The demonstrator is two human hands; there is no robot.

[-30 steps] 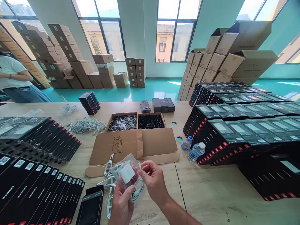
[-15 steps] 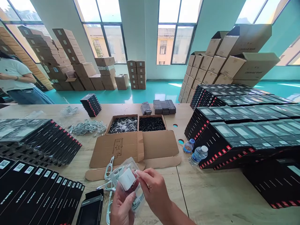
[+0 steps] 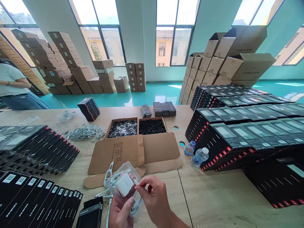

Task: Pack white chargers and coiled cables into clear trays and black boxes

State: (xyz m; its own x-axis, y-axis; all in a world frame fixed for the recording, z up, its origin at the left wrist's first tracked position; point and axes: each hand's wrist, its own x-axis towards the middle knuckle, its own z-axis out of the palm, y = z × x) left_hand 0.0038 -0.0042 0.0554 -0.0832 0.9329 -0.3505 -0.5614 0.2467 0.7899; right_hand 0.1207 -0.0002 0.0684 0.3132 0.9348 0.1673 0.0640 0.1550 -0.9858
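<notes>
My left hand (image 3: pixel 122 210) grips a clear plastic tray (image 3: pixel 129 167) from below, tilted, its thumb over the lower part. In the tray sit a white charger plug (image 3: pixel 125 184) and a coiled white cable (image 3: pixel 135 207). My right hand (image 3: pixel 154 196) is at the tray's right side, thumb and forefinger pinched together. What lies between those fingertips is too small to make out. More white cable (image 3: pixel 108 174) lies on the table just behind the tray. A slim black box (image 3: pixel 90 213) rests left of my left hand.
Black product boxes stand in rows at left (image 3: pixel 30 202) and right (image 3: pixel 220 145). Opened cardboard (image 3: pixel 161 148) lies before two cartons of small parts (image 3: pixel 152 126). Two water bottles (image 3: pixel 199 157) stand at right. A person (image 3: pixel 16 84) is at the far left.
The view has shifted slightly. My right hand's fingertips have moved down along the tray's right side, away from the charger's top corner. My left hand still holds the tray.
</notes>
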